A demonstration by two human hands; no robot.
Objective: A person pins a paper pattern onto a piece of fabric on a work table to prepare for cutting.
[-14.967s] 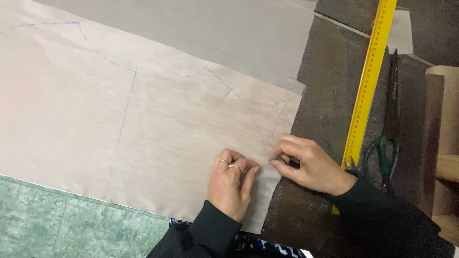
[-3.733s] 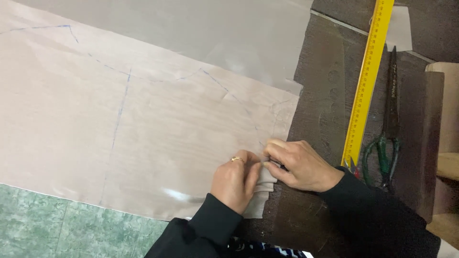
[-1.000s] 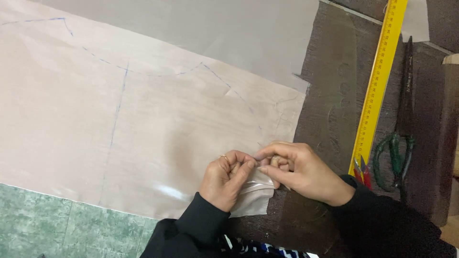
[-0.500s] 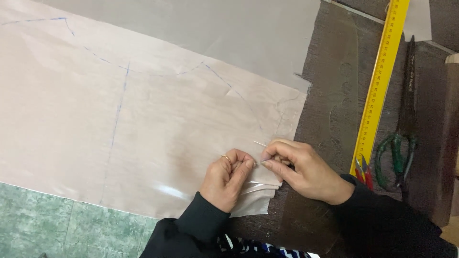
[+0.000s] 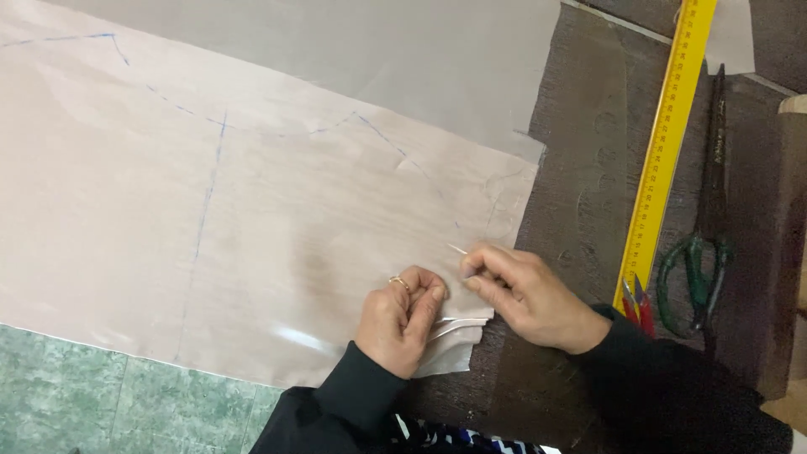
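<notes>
The pink fabric [image 5: 252, 219], chalk-marked but uncut, lies flat on the dark table [image 5: 580, 168], its near corner folded and pinched by the closed left hand [image 5: 399, 319], while the right hand [image 5: 525, 294] grips a pin [image 5: 458, 250], not yet pushed through.

Beige fabric [image 5: 252, 219] with blue chalk lines; yellow ruler [image 5: 664, 151]; green-handled scissors [image 5: 702, 252]; dark brown surface [image 5: 580, 168]; green marbled floor [image 5: 76, 395].

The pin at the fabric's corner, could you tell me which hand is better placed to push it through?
Right, probably. The right hand pinches the thin pin over the pale fabric, while the left hand is clamping the folded edge beside it.
</notes>
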